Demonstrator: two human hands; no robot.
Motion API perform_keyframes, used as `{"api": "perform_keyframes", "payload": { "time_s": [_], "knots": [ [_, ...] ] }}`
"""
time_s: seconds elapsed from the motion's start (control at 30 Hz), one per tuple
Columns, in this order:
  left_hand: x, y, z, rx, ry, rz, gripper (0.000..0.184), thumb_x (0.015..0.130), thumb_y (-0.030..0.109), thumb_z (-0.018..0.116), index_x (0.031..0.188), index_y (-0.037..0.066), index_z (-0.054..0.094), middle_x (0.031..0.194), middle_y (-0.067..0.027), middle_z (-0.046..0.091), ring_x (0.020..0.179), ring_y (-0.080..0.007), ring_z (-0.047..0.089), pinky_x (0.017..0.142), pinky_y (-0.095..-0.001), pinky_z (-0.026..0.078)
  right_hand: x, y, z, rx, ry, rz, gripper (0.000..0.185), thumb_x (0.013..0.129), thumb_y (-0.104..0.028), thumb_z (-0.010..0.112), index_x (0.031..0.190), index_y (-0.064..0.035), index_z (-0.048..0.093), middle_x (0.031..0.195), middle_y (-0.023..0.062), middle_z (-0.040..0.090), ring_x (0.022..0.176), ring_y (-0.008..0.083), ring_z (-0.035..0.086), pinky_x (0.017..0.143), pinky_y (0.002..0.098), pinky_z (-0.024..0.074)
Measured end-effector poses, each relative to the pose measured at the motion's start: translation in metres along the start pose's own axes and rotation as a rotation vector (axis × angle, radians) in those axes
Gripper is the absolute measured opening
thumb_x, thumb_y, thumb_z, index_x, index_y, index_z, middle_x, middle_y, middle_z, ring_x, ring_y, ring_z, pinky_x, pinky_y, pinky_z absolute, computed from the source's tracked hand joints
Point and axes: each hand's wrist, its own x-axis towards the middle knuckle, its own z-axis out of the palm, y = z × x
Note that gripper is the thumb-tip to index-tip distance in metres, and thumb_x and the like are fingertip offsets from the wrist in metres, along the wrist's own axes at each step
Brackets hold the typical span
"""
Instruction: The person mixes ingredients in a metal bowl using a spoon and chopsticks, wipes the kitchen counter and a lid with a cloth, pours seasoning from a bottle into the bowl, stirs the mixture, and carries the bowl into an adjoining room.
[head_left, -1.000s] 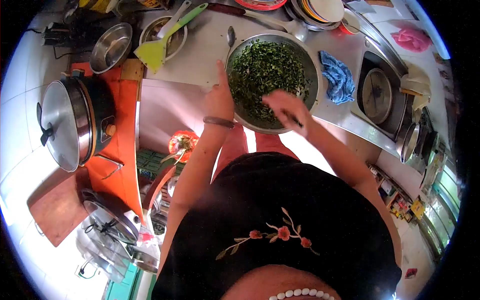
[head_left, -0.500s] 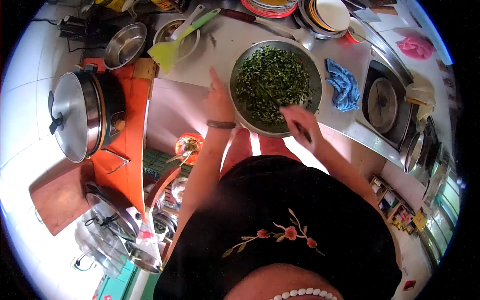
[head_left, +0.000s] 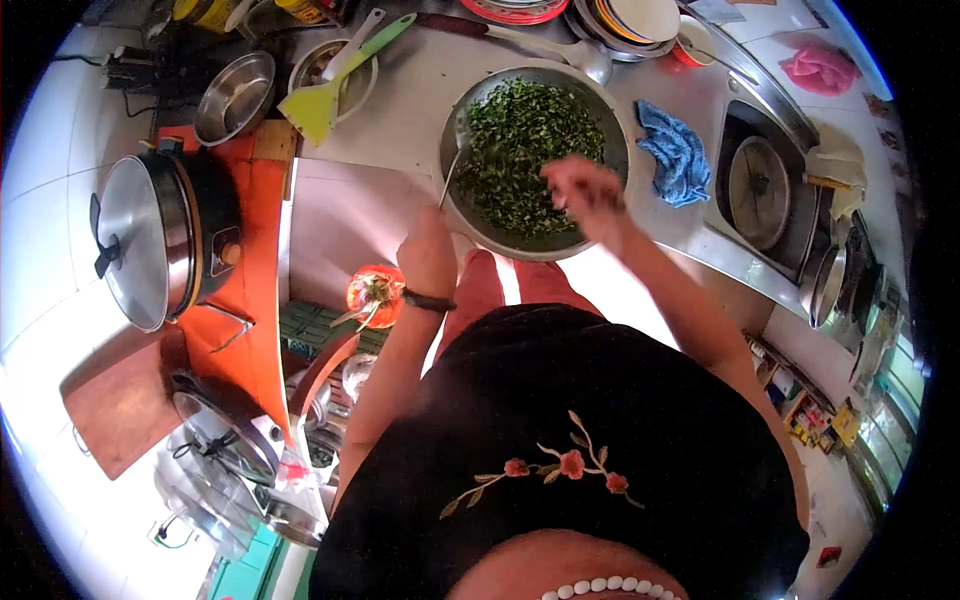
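Note:
A wide metal bowl full of chopped green leaves stands at the counter's front edge. At its left rim, my left hand is closed around the handle of a metal spoon, whose head rests inside the bowl's left side. My right hand hovers over the right part of the greens. Its fingers are apart and loosely bent, a little blurred, with no tool visible in them.
A blue cloth lies between the bowl and the sink. Behind are a ladle, stacked plates and a green spatula across a small bowl. A lidded cooker stands left on an orange surface.
The spoon has passed from my right hand to my left, which was pointing beside the bowl before. My right hand has shifted slightly up and its fingers have loosened.

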Motion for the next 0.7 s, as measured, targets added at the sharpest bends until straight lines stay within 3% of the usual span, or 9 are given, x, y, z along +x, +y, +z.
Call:
{"api": "perform_keyframes", "payload": {
  "time_s": [0.03,0.1,0.13,0.2,0.3,0.4,0.5,0.67,0.7],
  "knots": [
    [0.004,-0.001,0.003,0.006,-0.022,0.010,0.011,0.090,0.013,0.050,0.100,0.009,0.048,0.089,-0.0170,0.060,0.069,-0.0397,0.060,0.055,-0.0475,0.047,0.013,0.008,-0.014,-0.225,0.088,-0.022,0.019,0.094,-0.017,0.053,0.101,-0.0020,0.063,0.085,0.0054,0.058,0.074,0.0126,0.057,0.063,0.0262,0.0479],
    [0.002,-0.002,0.012,-0.030,-0.061,0.043,0.011,0.089,0.012,0.050,0.100,0.008,0.047,0.094,-0.0168,0.057,0.067,-0.0398,0.058,0.054,-0.0485,0.046,0.021,-0.005,-0.044,-0.291,0.313,0.081,0.027,0.095,-0.026,0.050,0.103,-0.0030,0.063,0.085,0.0052,0.060,0.075,0.0136,0.060,0.065,0.0262,0.0497],
    [0.002,0.003,0.012,-0.023,-0.073,0.055,0.013,0.087,0.010,0.050,0.100,0.008,0.047,0.095,-0.0161,0.057,0.068,-0.0393,0.058,0.054,-0.0484,0.047,0.023,-0.018,-0.057,-0.128,0.442,0.201,0.031,0.096,-0.030,0.049,0.103,-0.0036,0.063,0.085,0.0047,0.061,0.075,0.0140,0.061,0.066,0.0262,0.0505],
    [0.003,0.011,0.009,-0.008,-0.086,0.063,0.018,0.083,0.007,0.049,0.101,0.008,0.047,0.095,-0.0147,0.056,0.069,-0.0384,0.058,0.054,-0.0483,0.047,-0.011,-0.009,-0.082,-0.269,0.505,0.232,0.029,0.095,-0.028,0.051,0.104,-0.0045,0.064,0.084,0.0034,0.063,0.074,0.0135,0.062,0.067,0.0255,0.0512],
    [0.004,0.007,0.011,-0.009,-0.100,0.016,0.015,0.084,0.007,0.049,0.098,0.008,0.046,0.100,-0.0139,0.054,0.073,-0.0390,0.058,0.056,-0.0480,0.048,-0.061,0.001,-0.051,-0.091,0.347,0.360,0.027,0.095,-0.027,0.051,0.103,-0.0050,0.065,0.082,0.0027,0.063,0.075,0.0117,0.062,0.067,0.0246,0.0509],
    [0.007,0.013,0.010,-0.025,-0.107,0.013,0.012,0.086,0.008,0.048,0.097,0.007,0.045,0.098,-0.0146,0.054,0.074,-0.0396,0.058,0.056,-0.0479,0.048,-0.027,-0.017,0.008,-0.134,0.178,0.371,0.032,0.097,-0.032,0.047,0.104,-0.0059,0.064,0.086,0.0040,0.063,0.074,0.0129,0.062,0.065,0.0260,0.0502],
    [0.006,0.014,0.009,-0.027,-0.104,0.011,0.010,0.089,0.010,0.047,0.098,0.007,0.046,0.096,-0.0155,0.055,0.074,-0.0399,0.058,0.056,-0.0478,0.047,0.024,-0.005,-0.012,-0.205,0.228,0.146,0.027,0.095,-0.027,0.049,0.103,-0.0045,0.063,0.084,0.0050,0.064,0.071,0.0120,0.062,0.066,0.0234,0.0486],
    [0.006,0.019,0.009,-0.080,-0.034,-0.055,0.009,0.090,0.012,0.050,0.097,0.008,0.048,0.090,-0.0182,0.057,0.073,-0.0408,0.057,0.058,-0.0484,0.047,-0.021,0.012,-0.085,-0.247,0.542,0.335,0.031,0.096,-0.028,0.048,0.105,-0.0021,0.062,0.088,0.0074,0.065,0.069,0.0141,0.064,0.064,0.0246,0.0516],
    [0.006,0.019,0.008,-0.085,-0.019,-0.045,0.008,0.090,0.012,0.050,0.097,0.008,0.048,0.090,-0.0181,0.057,0.073,-0.0407,0.057,0.058,-0.0481,0.047,-0.036,0.011,-0.070,-0.133,0.437,0.309,0.028,0.095,-0.027,0.051,0.101,-0.0037,0.063,0.091,0.0076,0.065,0.068,0.0136,0.063,0.064,0.0255,0.0520]
  ]
}}
